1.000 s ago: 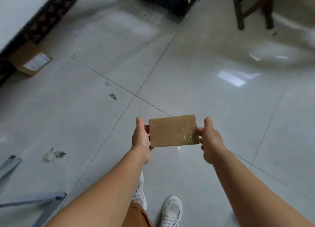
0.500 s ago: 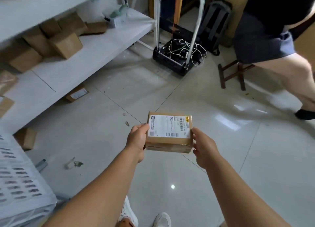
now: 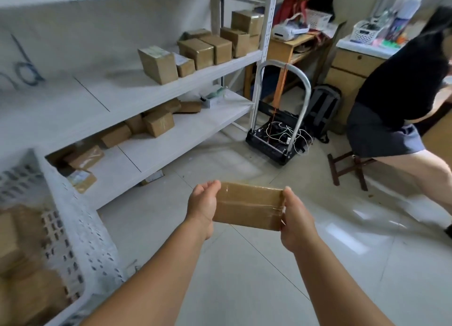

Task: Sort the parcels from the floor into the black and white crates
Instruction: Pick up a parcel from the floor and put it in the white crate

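A flat brown cardboard parcel (image 3: 248,205) with clear tape across it is held in front of me above the floor, its plain taped side up. My left hand (image 3: 203,207) grips its left end and my right hand (image 3: 297,218) grips its right end. The white perforated crate (image 3: 80,230) stands at the lower left, with brown parcels inside it. No black crate is in view.
A white shelving unit (image 3: 171,139) with several cardboard boxes fills the left. A folding hand cart (image 3: 278,139) stands by the shelf's end. A person in dark clothes (image 3: 396,110) sits on a wooden stool (image 3: 347,166) at the right. Glossy tiled floor lies ahead.
The view has lifted from the floor to the shelves. The parcel has been turned over: its label side showed half a second ago, now the plain taped side faces up.
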Motion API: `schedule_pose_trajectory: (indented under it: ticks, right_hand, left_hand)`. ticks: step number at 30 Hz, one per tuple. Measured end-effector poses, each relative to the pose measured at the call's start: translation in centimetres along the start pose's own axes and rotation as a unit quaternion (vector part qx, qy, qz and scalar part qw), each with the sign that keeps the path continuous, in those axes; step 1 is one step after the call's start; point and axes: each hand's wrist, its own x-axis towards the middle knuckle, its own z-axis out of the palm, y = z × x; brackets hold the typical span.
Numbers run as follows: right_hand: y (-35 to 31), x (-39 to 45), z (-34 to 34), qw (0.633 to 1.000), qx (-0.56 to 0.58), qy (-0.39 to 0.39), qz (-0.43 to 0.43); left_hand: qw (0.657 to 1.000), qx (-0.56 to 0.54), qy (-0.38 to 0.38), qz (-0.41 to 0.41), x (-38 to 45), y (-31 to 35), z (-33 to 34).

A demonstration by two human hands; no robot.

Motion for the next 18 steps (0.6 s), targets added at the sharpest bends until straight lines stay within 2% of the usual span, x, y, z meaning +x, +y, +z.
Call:
schedule_pose_trajectory:
  ticks: [3,9,18]
  right_hand:
    - [0.2,-3.0,3.0,0.998,0.025,-0.052,-0.034]
    - [0.8,-9.6,10.2,0.989,0.067,-0.106,-0.082]
    - [3.7,-20.0,21.5,0.974,0.014,-0.2,-0.105]
  left_hand:
    - [0.999,-0.021,0.009,0.024,-1.5,2.5,-3.7]
    - [0.996,-0.025,0.018,0.078,-5.3,7.2,-11.9]
    - [0.979,-0.083,0.115,0.149,-9.2,10.9,-26.2]
